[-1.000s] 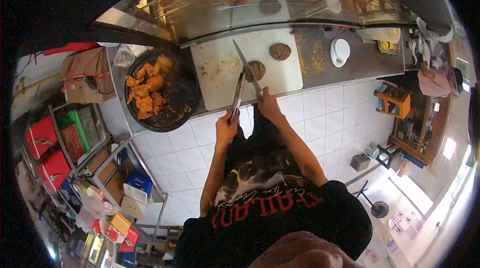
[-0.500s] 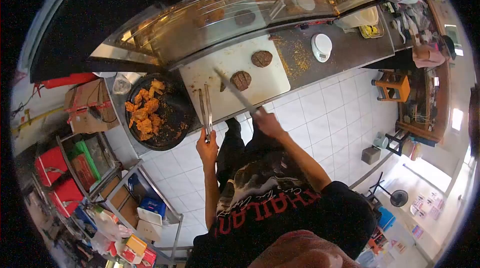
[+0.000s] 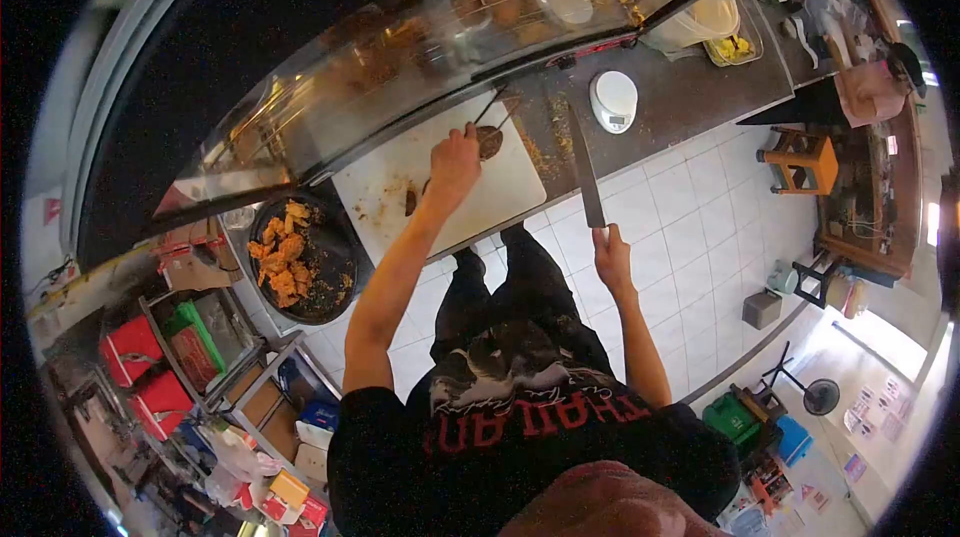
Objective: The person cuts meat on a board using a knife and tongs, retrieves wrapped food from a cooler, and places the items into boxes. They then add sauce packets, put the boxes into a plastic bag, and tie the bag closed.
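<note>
My left hand [image 3: 457, 165] is closed around metal tongs [image 3: 486, 113], reaching over the white cutting board [image 3: 480, 207]. The tongs' arms are spread at a round brown patty [image 3: 490, 143] near the board's far right side; whether they grip it I cannot tell. A small dark piece [image 3: 410, 202] lies on the board left of my forearm, which hides part of the board. My right hand [image 3: 612, 255] is closed on the handle of a long knife [image 3: 583, 172]. Its blade points away from me, held up right of the board and apart from the patty.
A round black pan [image 3: 335, 252] with fried chicken pieces [image 3: 283, 255] stands left of the board. A white kitchen scale [image 3: 613, 100] sits on the counter [image 3: 680, 102] at right. Behind runs a glass display case [image 3: 400, 72]. An orange stool [image 3: 803, 165] and another person [image 3: 872, 92] are farther right.
My left hand has moved forward and right with the tongs, from the board's near left to the patty. My right hand has swung the knife off the board to the right.
</note>
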The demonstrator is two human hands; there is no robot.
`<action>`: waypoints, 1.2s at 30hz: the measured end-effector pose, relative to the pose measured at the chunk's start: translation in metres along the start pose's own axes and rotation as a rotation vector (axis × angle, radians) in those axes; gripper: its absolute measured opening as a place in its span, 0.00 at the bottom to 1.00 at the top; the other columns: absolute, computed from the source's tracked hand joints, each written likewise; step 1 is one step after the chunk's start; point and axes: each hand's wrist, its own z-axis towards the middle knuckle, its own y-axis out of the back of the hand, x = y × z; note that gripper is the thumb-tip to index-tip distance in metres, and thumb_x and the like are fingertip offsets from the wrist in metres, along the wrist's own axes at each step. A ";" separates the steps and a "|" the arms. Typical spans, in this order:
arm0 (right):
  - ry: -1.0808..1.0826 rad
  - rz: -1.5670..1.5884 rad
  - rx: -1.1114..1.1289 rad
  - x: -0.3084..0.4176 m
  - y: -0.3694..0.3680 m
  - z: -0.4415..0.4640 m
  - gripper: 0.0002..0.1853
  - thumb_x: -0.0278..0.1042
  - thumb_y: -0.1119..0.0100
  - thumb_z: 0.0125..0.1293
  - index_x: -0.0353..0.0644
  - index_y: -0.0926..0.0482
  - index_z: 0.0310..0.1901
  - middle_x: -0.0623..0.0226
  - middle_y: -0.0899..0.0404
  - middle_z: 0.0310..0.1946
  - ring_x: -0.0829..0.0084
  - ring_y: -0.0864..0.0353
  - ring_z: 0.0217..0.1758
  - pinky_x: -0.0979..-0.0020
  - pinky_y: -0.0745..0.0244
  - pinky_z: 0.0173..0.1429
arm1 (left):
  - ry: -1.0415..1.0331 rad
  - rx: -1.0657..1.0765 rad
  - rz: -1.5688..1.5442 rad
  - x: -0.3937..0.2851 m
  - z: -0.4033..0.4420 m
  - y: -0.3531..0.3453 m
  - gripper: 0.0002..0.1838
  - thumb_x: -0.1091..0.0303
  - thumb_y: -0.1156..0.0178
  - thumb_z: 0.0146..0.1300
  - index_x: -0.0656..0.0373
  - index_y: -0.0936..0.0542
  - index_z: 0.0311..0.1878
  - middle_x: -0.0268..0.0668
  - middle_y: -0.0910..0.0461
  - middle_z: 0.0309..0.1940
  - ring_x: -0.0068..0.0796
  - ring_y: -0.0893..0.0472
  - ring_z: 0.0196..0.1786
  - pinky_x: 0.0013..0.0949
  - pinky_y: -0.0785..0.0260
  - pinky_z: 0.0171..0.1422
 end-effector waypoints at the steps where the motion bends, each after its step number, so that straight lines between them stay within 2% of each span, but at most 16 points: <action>1: 0.003 0.031 0.001 -0.007 -0.001 -0.001 0.13 0.41 0.48 0.75 0.37 0.32 0.42 0.40 0.20 0.26 0.38 0.19 0.32 0.49 0.29 0.31 | -0.007 -0.009 0.034 0.000 0.009 -0.005 0.21 0.68 0.41 0.61 0.62 0.24 0.58 0.50 0.21 0.35 0.49 0.17 0.34 0.46 0.22 0.38; 5: -0.061 0.066 0.049 -0.023 0.001 -0.003 0.14 0.41 0.49 0.75 0.37 0.32 0.42 0.40 0.20 0.27 0.38 0.19 0.33 0.49 0.28 0.33 | -0.017 0.059 0.046 0.004 0.024 -0.018 0.21 0.70 0.43 0.60 0.63 0.23 0.57 0.48 0.20 0.32 0.49 0.18 0.32 0.46 0.23 0.35; 8: -0.060 0.117 0.063 -0.025 0.009 0.001 0.14 0.41 0.49 0.75 0.36 0.32 0.42 0.40 0.20 0.27 0.37 0.19 0.33 0.48 0.28 0.33 | -0.061 0.051 0.093 0.012 0.007 -0.011 0.25 0.72 0.41 0.56 0.61 0.24 0.60 0.47 0.19 0.29 0.48 0.16 0.32 0.46 0.23 0.36; 11: -0.048 0.136 0.058 -0.027 0.015 0.012 0.14 0.41 0.49 0.75 0.36 0.32 0.42 0.40 0.21 0.27 0.37 0.19 0.33 0.47 0.29 0.32 | 0.039 0.087 0.025 0.001 -0.019 0.035 0.25 0.73 0.42 0.55 0.60 0.23 0.59 0.48 0.19 0.30 0.50 0.17 0.30 0.48 0.24 0.35; 17: 0.010 0.089 0.064 -0.031 0.017 0.041 0.14 0.43 0.47 0.74 0.39 0.33 0.42 0.38 0.21 0.26 0.35 0.21 0.31 0.45 0.32 0.30 | 0.059 0.083 0.000 0.009 -0.060 0.055 0.23 0.72 0.42 0.58 0.58 0.22 0.58 0.48 0.20 0.30 0.52 0.18 0.31 0.49 0.25 0.35; 20: 0.022 0.070 0.092 -0.024 0.020 0.049 0.14 0.42 0.47 0.74 0.39 0.33 0.42 0.39 0.21 0.26 0.35 0.21 0.31 0.45 0.32 0.29 | 0.024 0.037 -0.140 0.005 -0.072 0.058 0.21 0.70 0.42 0.60 0.57 0.21 0.58 0.47 0.20 0.30 0.51 0.18 0.31 0.50 0.25 0.34; 23: 0.101 0.119 0.082 -0.021 0.022 0.053 0.15 0.44 0.49 0.75 0.38 0.31 0.44 0.39 0.23 0.24 0.35 0.22 0.29 0.46 0.35 0.28 | 0.072 0.056 -0.074 -0.002 -0.084 0.060 0.20 0.69 0.42 0.61 0.56 0.22 0.57 0.45 0.20 0.31 0.50 0.17 0.31 0.50 0.25 0.35; 26: 0.107 0.082 0.077 -0.022 0.018 0.058 0.15 0.44 0.50 0.75 0.38 0.31 0.43 0.40 0.23 0.23 0.37 0.22 0.28 0.48 0.34 0.27 | 0.153 0.081 -0.056 0.007 -0.094 0.046 0.22 0.70 0.41 0.60 0.55 0.24 0.59 0.47 0.20 0.34 0.51 0.17 0.31 0.50 0.25 0.35; 29: 0.081 0.085 0.164 -0.016 0.020 0.064 0.14 0.42 0.49 0.75 0.37 0.32 0.41 0.40 0.22 0.24 0.37 0.20 0.30 0.49 0.32 0.28 | 0.225 0.175 0.020 0.006 -0.096 0.033 0.26 0.69 0.39 0.59 0.54 0.27 0.63 0.48 0.20 0.37 0.52 0.17 0.33 0.50 0.24 0.36; 32: 0.096 0.074 0.198 -0.011 0.020 0.068 0.14 0.42 0.49 0.75 0.38 0.32 0.41 0.40 0.22 0.24 0.37 0.20 0.30 0.50 0.32 0.28 | 0.241 0.145 -0.071 -0.002 -0.107 0.037 0.29 0.66 0.37 0.58 0.53 0.29 0.65 0.49 0.21 0.38 0.52 0.17 0.34 0.50 0.24 0.38; 35: 0.118 0.066 0.215 0.002 0.023 0.068 0.14 0.43 0.50 0.75 0.38 0.33 0.41 0.41 0.22 0.24 0.37 0.20 0.30 0.50 0.32 0.28 | 0.353 0.165 -0.151 -0.007 -0.127 0.049 0.30 0.62 0.33 0.57 0.54 0.26 0.65 0.43 0.18 0.36 0.46 0.17 0.34 0.46 0.25 0.38; 36: 0.155 0.042 0.235 0.000 0.020 0.069 0.14 0.42 0.50 0.75 0.38 0.33 0.42 0.41 0.22 0.24 0.37 0.20 0.30 0.49 0.32 0.28 | 0.394 0.105 -0.213 -0.008 -0.138 0.052 0.31 0.62 0.33 0.58 0.53 0.27 0.65 0.43 0.19 0.36 0.46 0.18 0.34 0.46 0.25 0.38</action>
